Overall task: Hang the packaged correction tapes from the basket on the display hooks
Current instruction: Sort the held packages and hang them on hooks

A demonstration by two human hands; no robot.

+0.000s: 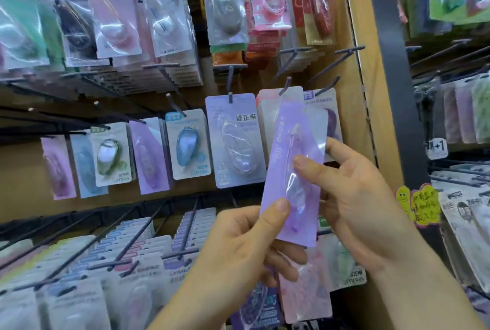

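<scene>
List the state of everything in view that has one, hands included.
purple pack: off the hooks, tilted, held by both hands.
left hand: pinches the pack's lower end.
right hand: pinches its right edge, thumb on the front.
pink pack: partly behind the left fingers, hold unclear.
lavender pack: hanging on its hook.
upper right hook: bare.

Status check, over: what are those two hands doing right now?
Left hand, right hand both pinch purple tape pack. Pack tilted, not yet hung. Hung packs crowd hooks behind it.

Glossy clear plastic blister on a matt lilac card pack (294, 170); dark metal hooks (287, 84); wood-look panel (371, 96).
</scene>
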